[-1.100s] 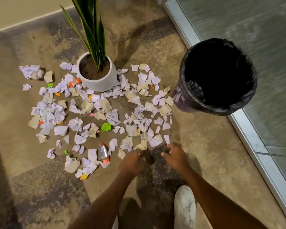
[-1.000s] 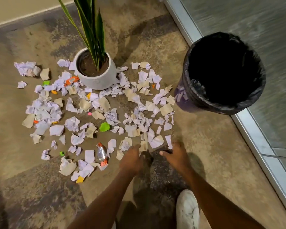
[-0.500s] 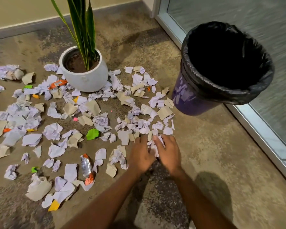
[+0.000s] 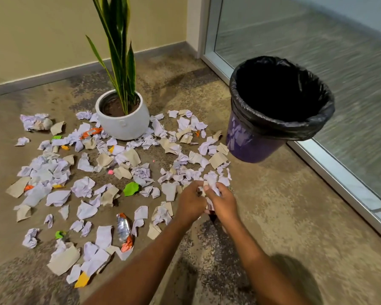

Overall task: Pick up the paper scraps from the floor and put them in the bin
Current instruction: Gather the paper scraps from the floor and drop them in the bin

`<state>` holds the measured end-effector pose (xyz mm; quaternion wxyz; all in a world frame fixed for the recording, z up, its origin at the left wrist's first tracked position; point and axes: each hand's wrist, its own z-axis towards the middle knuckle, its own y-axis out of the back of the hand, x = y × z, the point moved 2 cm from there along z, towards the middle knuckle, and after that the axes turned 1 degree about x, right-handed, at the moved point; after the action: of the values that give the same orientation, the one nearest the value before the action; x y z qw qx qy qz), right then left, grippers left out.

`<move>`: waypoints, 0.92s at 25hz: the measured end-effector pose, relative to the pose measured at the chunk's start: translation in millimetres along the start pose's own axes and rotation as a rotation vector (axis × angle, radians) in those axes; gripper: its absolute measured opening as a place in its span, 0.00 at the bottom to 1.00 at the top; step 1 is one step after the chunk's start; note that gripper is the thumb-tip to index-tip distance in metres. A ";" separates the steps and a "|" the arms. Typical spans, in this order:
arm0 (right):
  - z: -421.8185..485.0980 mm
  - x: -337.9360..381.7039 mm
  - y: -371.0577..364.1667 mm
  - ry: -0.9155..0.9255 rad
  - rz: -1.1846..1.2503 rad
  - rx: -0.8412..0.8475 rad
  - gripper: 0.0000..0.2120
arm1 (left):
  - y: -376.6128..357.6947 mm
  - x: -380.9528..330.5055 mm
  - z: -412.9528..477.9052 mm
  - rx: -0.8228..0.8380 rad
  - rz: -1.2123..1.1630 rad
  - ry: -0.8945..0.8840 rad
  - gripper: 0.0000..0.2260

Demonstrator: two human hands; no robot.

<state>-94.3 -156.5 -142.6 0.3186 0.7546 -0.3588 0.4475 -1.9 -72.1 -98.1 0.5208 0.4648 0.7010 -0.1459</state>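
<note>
Several white, tan and coloured paper scraps (image 4: pixel 84 188) lie scattered over the floor around a plant pot. My right hand (image 4: pixel 223 203) grips a bunch of white scraps (image 4: pixel 212 182) at the near right edge of the litter. My left hand (image 4: pixel 190 202) is pressed close beside it, fingers curled around the same bunch. The purple bin (image 4: pixel 251 146), lined with a black bag, stands upright to the upper right of my hands, its mouth open and dark inside.
A white pot (image 4: pixel 123 126) with a tall green plant stands amid the scraps. A silver and orange wrapper (image 4: pixel 122 227) lies at the near left. A glass door with a metal frame (image 4: pixel 339 172) runs along the right. A beige wall (image 4: pixel 42 40) closes the back.
My hands came together from apart and gathered a bunch of white scraps at the edge of the litter. The view has tilted up, showing more wall and door.
</note>
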 end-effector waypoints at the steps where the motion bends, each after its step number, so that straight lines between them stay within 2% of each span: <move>1: -1.8 5.9 2.3 -0.011 0.045 -0.012 0.13 | 1.9 -7.2 -1.1 0.003 -0.015 -0.008 0.16; 5: 2.8 37.0 13.7 0.076 0.168 -0.039 0.07 | 7.5 -45.6 -0.6 -0.012 -0.068 -0.071 0.16; 11: 9.3 124.8 34.5 0.228 0.237 -0.093 0.13 | 17.2 -121.6 -0.6 -0.063 -0.223 -0.236 0.18; 14: 10.7 184.3 53.1 0.323 0.316 -0.095 0.05 | 14.5 -174.5 3.4 -0.072 -0.268 -0.362 0.17; 17: 18.2 236.8 81.4 0.425 0.420 -0.063 0.05 | 2.5 -223.2 15.3 -0.078 -0.288 -0.448 0.17; 19: 30.7 263.8 103.6 0.400 0.464 -0.063 0.09 | -7.6 -250.7 21.6 -0.021 -0.287 -0.494 0.18; 21: 41.9 283.5 121.9 0.285 0.524 -0.056 0.15 | -14.2 -269.3 26.1 0.053 -0.282 -0.490 0.20; 23: 44.4 295.2 134.7 0.137 0.639 -0.007 0.13 | -17.0 -278.4 30.6 0.109 -0.285 -0.453 0.21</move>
<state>-84.9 -340.5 128.2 0.1880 0.5711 -0.5567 0.5732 9.7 -241.3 125.5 0.6125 0.3443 0.6163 -0.3556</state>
